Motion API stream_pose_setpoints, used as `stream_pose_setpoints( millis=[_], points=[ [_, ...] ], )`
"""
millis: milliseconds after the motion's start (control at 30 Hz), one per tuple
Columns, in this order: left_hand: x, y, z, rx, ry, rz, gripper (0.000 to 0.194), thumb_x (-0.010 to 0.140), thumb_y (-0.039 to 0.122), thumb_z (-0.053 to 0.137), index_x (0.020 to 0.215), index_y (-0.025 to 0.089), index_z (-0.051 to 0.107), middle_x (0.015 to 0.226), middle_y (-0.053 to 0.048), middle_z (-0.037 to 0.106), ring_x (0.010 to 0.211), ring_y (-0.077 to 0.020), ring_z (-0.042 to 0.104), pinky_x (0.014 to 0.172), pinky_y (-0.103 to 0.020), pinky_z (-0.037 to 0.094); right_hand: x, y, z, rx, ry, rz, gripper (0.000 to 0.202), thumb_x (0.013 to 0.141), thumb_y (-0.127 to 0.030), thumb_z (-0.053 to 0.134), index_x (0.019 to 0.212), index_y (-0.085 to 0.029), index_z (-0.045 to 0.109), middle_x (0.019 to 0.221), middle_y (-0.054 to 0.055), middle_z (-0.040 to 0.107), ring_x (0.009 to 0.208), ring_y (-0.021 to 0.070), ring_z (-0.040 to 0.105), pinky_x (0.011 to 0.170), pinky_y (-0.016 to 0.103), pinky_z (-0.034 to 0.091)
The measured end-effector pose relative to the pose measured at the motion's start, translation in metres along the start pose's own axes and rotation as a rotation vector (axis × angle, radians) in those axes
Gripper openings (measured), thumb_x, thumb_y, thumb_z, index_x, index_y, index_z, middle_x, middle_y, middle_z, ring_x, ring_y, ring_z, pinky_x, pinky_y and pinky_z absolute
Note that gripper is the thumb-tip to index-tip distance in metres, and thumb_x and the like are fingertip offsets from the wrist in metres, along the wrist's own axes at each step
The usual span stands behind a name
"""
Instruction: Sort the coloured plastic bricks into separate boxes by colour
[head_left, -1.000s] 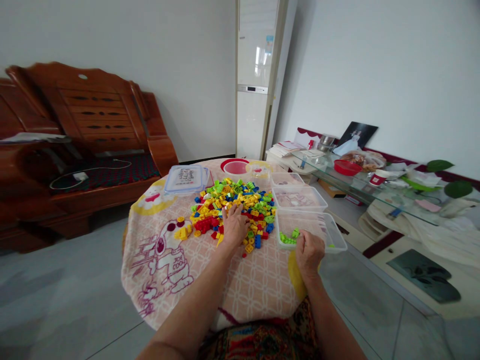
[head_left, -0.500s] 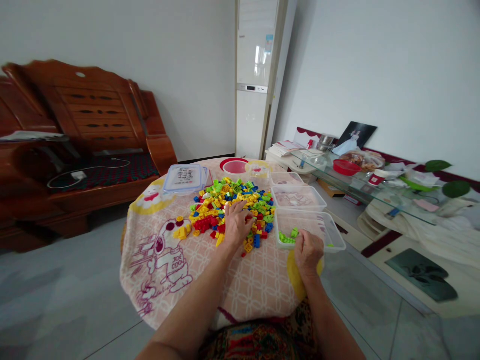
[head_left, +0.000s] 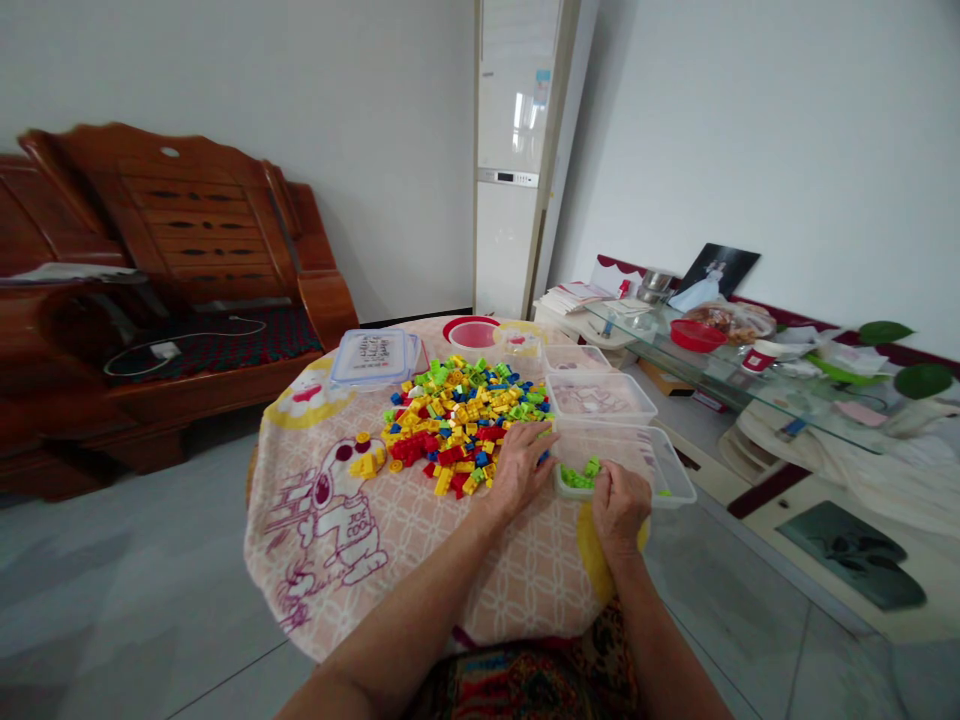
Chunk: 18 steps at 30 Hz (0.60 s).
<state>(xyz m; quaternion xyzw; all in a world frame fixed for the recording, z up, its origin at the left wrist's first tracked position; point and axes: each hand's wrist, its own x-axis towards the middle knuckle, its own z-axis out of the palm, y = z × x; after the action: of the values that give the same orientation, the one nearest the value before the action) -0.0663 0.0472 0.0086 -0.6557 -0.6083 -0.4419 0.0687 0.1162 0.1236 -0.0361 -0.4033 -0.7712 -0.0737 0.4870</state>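
Note:
My left hand (head_left: 523,467) lies over the right edge of a heap of toy building bricks (head_left: 457,415), palm down, its fingers stretched toward the front clear plastic box (head_left: 664,465). Whether a brick sits under the fingers is hidden. Yellow, red, blue and green bricks make up the heap. My right hand (head_left: 622,500) is closed over the front rim of that box, with its fingertips beside several green bricks (head_left: 580,474) at the box's left end. The curled fingers hide what lies between them.
Two more clear boxes (head_left: 600,396) stand behind the front one. Box lids (head_left: 373,358) lie at the back left, near a pink bowl (head_left: 474,333). A patterned cloth (head_left: 442,550) covers the round table. A glass-topped cabinet (head_left: 720,365) stands to the right, a wooden bench (head_left: 202,260) to the left.
My left hand has moved right across the brick heap, toward the front box, and its fingers have straightened out. My right hand stays at the box's front rim.

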Motion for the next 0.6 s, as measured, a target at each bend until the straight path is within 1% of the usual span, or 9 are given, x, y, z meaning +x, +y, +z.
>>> stream_pose_setpoints(
  millis=[33, 100, 133, 200, 300, 367, 433, 500, 600],
  points=[
    [0.000, -0.004, -0.006, 0.009, 0.020, -0.040, 0.030, 0.086, 0.024, 0.062, 0.115, 0.023, 0.068, 0.126, -0.009, 0.065, 0.117, -0.0238, 0.056, 0.106, -0.049, 0.041, 0.000, 0.000, 0.000, 0.000, 0.001, 0.004, 0.025, 0.093, -0.023, 0.042, 0.091, -0.016, 0.067, 0.079, 0.008, 0.068, 0.074, 0.0206, 0.055, 0.078, 0.034, 0.037],
    [0.000, -0.013, -0.021, 0.046, 0.043, -0.132, 0.018, 0.085, 0.024, 0.061, 0.099, 0.022, 0.072, 0.120, -0.009, 0.067, 0.112, -0.0236, 0.058, 0.103, -0.048, 0.043, 0.000, -0.001, 0.000, 0.001, 0.004, 0.009, 0.025, 0.092, -0.022, 0.043, 0.090, -0.016, 0.067, 0.078, 0.008, 0.068, 0.074, 0.0207, 0.055, 0.078, 0.034, 0.037],
    [0.000, -0.018, -0.029, 0.071, 0.036, -0.172, 0.013, 0.084, 0.024, 0.062, 0.089, 0.022, 0.073, 0.118, -0.008, 0.067, 0.112, -0.0242, 0.058, 0.104, -0.049, 0.042, 0.000, -0.001, 0.000, 0.002, 0.006, 0.011, 0.025, 0.092, -0.022, 0.043, 0.090, -0.016, 0.067, 0.077, 0.008, 0.068, 0.073, 0.0207, 0.055, 0.077, 0.034, 0.037],
    [0.000, -0.027, -0.044, 0.114, -0.033, -0.221, 0.011, 0.081, 0.023, 0.063, 0.077, 0.022, 0.073, 0.119, -0.007, 0.067, 0.115, -0.0259, 0.057, 0.109, -0.054, 0.036, 0.000, -0.001, 0.000, 0.003, 0.005, 0.015, 0.025, 0.091, -0.021, 0.043, 0.090, -0.016, 0.067, 0.077, 0.008, 0.068, 0.074, 0.0207, 0.055, 0.077, 0.034, 0.037],
    [-0.002, -0.038, -0.062, 0.140, -0.201, -0.206, 0.011, 0.078, 0.023, 0.063, 0.075, 0.024, 0.074, 0.127, -0.006, 0.064, 0.123, -0.0281, 0.052, 0.114, -0.058, 0.026, 0.000, -0.001, 0.000, 0.002, 0.010, 0.017, 0.025, 0.091, -0.022, 0.044, 0.090, -0.016, 0.067, 0.077, 0.008, 0.068, 0.073, 0.0208, 0.055, 0.077, 0.034, 0.037],
    [-0.003, -0.043, -0.068, 0.143, -0.287, -0.181, 0.012, 0.076, 0.023, 0.064, 0.077, 0.025, 0.075, 0.133, -0.005, 0.061, 0.129, -0.0290, 0.048, 0.116, -0.059, 0.021, 0.000, -0.001, 0.000, 0.003, 0.017, 0.012, 0.025, 0.091, -0.021, 0.044, 0.090, -0.015, 0.067, 0.078, 0.008, 0.068, 0.073, 0.0208, 0.055, 0.077, 0.034, 0.037],
    [-0.004, -0.045, -0.071, 0.156, -0.320, -0.183, 0.011, 0.074, 0.024, 0.066, 0.078, 0.026, 0.075, 0.137, -0.004, 0.059, 0.132, -0.0296, 0.045, 0.117, -0.060, 0.015, 0.001, -0.001, -0.001, 0.006, 0.020, 0.004, 0.025, 0.091, -0.021, 0.043, 0.090, -0.015, 0.067, 0.079, 0.008, 0.068, 0.074, 0.0207, 0.055, 0.077, 0.034, 0.037],
    [-0.004, -0.046, -0.072, 0.174, -0.328, -0.196, 0.009, 0.072, 0.026, 0.069, 0.079, 0.025, 0.074, 0.139, -0.005, 0.057, 0.134, -0.0305, 0.043, 0.118, -0.061, 0.010, 0.001, -0.001, -0.001, 0.005, 0.019, 0.001, 0.025, 0.092, -0.021, 0.043, 0.090, -0.015, 0.067, 0.078, 0.008, 0.068, 0.074, 0.0207, 0.055, 0.078, 0.034, 0.037],
    [-0.004, -0.046, -0.072, 0.191, -0.382, -0.178, 0.014, 0.070, 0.033, 0.074, 0.079, 0.023, 0.072, 0.142, -0.007, 0.054, 0.137, -0.0327, 0.039, 0.117, -0.063, 0.008, 0.001, -0.002, -0.001, 0.000, 0.006, 0.011, 0.025, 0.092, -0.022, 0.043, 0.091, -0.015, 0.067, 0.078, 0.008, 0.068, 0.074, 0.0207, 0.055, 0.078, 0.034, 0.038]
  ],
)
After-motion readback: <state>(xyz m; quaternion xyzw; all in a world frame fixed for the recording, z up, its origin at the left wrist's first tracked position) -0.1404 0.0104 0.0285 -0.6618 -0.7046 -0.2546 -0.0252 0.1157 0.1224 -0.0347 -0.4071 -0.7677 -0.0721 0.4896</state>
